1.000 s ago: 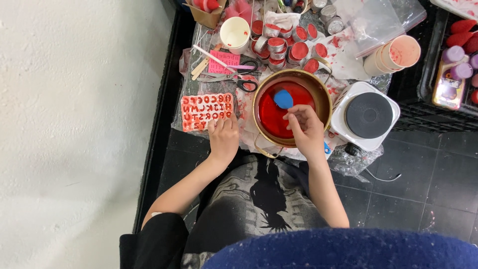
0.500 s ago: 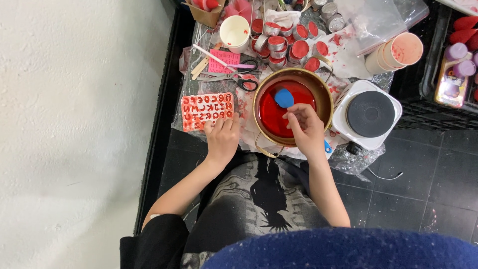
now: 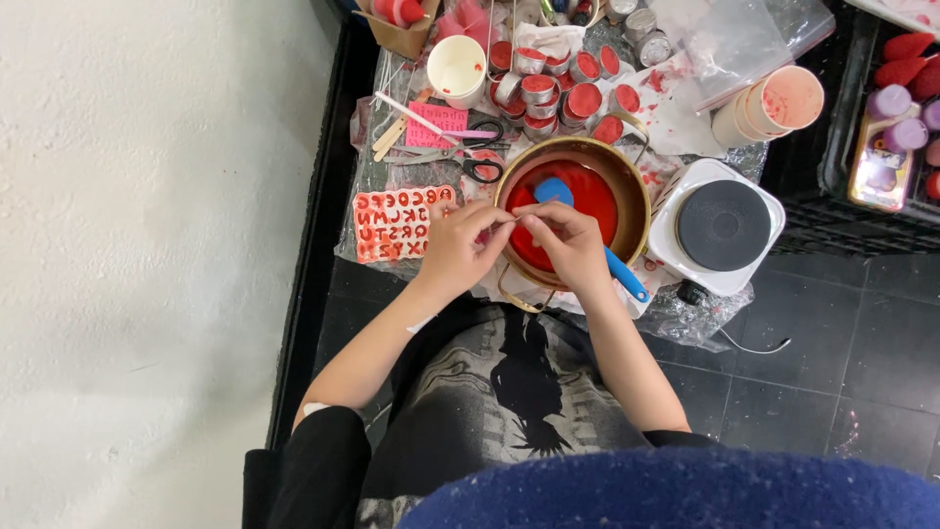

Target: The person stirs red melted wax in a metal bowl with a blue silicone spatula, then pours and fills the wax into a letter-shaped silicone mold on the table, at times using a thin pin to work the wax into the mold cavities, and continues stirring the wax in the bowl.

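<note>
A brass pot (image 3: 638, 196) holds red liquid wax (image 3: 592, 201). In it rests a blue spatula (image 3: 554, 190), its handle running out past the near rim under my right hand (image 3: 570, 247). My left hand (image 3: 453, 251) meets my right hand over the pot's near-left rim. Both pinch a thin pale stick (image 3: 505, 223) between their fingertips. Just left of my left hand lies a red-smeared letter mould (image 3: 390, 223).
A white hot plate (image 3: 725, 225) stands right of the pot. Behind are scissors (image 3: 460, 157), several small tins of red wax (image 3: 568, 93), a white cup (image 3: 457, 69) and stacked cups (image 3: 774, 103). A black crate (image 3: 842, 147) sits at the far right.
My left hand has moved right from beside the letter mould to meet my right hand. The two now pinch the thin stick together over the pot's rim.
</note>
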